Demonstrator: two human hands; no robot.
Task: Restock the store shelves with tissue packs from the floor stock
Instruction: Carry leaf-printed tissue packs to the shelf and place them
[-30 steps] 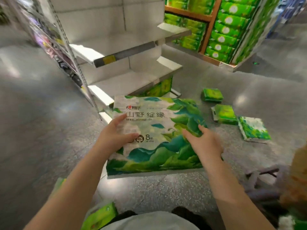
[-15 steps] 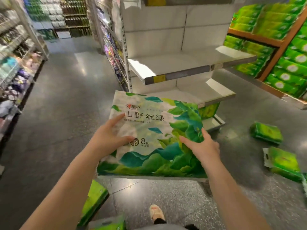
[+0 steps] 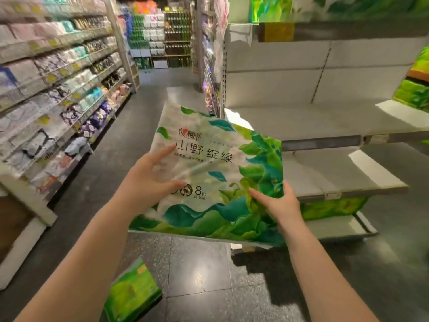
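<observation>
My left hand [image 3: 148, 180] and right hand [image 3: 279, 203] hold the tissue pack [image 3: 216, 177] in the air before the white shelves [image 3: 325, 126]. Left fingers spread on its face, thumb clamped beneath; right fingers curled round its right edge. A green pack [image 3: 132, 291] lies on the floor [image 3: 197, 275].

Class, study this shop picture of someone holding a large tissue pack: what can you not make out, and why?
- Head view: the underside of the tissue pack and the fingers beneath it, hidden by the pack.
- Goods on the left aisle shelves: blurred, labels unreadable.
- Small print under the pack's large characters: too small.
- Green pack on the floor: cut off by the bottom edge.
- Top shelf: its goods cut off by the upper edge.
</observation>
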